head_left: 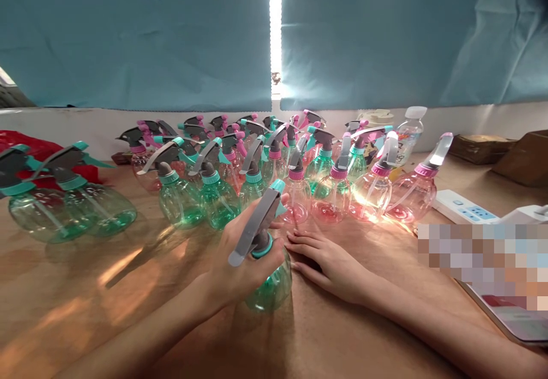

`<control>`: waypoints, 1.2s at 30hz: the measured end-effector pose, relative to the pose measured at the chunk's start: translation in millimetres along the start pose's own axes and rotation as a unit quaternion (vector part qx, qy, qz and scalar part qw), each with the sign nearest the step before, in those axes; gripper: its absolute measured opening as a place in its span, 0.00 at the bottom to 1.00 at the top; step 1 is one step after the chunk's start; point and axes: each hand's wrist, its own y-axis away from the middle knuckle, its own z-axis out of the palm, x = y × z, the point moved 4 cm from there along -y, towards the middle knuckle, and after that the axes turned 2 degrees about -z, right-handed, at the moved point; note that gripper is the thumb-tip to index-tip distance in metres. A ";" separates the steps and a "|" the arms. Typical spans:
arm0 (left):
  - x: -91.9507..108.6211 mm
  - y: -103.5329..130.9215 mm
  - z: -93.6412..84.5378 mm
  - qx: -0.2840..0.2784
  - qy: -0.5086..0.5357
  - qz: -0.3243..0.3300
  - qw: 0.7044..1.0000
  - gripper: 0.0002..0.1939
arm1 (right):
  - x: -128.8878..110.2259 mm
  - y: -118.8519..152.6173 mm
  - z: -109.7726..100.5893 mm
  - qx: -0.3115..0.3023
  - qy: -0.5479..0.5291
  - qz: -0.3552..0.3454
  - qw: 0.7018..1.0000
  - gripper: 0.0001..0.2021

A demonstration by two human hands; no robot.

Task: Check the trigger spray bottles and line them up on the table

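A green spray bottle (pixel 269 287) with a grey and teal spray head stands upright near the middle of the table. My left hand (pixel 242 253) is wrapped round its neck, just under the trigger. My right hand (pixel 331 265) rests on the table to the right of that bottle, palm down, fingers stretched toward it and holding nothing. Behind both hands, green bottles (pixel 218 202) and pink bottles (pixel 331 196) stand in rows, several of each. Clear strips hang over their grey spray heads.
Two green bottles (pixel 100 210) stand at the left before a red bag (pixel 32 145). At the right are a white power strip (pixel 464 208), a partly pixelated tablet-like device (pixel 509 313) and brown boxes (pixel 526 159). A capped clear bottle (pixel 409 136) is at the back right.
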 end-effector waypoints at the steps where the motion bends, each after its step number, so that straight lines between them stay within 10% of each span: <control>1: -0.9 0.0 0.3 0.002 0.002 0.003 1.000 0.26 | -0.1 0.0 0.0 -0.001 0.000 0.000 1.000 0.19; 36: 8.5 -1.5 -1.3 -0.005 0.008 -0.044 0.999 0.12 | 0.7 0.7 1.0 -0.010 0.001 0.014 1.000 0.19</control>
